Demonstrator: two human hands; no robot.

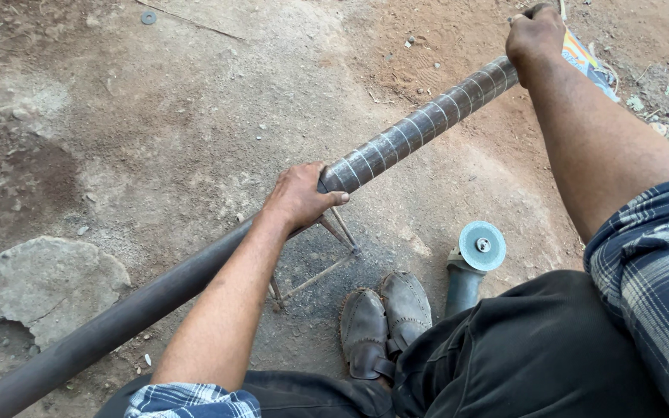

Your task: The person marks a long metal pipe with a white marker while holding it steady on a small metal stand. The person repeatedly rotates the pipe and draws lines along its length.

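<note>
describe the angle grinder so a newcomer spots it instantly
Start at the long metal pipe crossing the dirt ground and drop to the worn shoes below it. Right of them lies the angle grinder, the only thing there with a round grey disc.

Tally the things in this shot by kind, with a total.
Hands: 2, left hand and right hand
Metal pipe: 1
Angle grinder: 1
Rod stand: 1
Sandals: 2
Flat stone: 1
Total: 8
</note>
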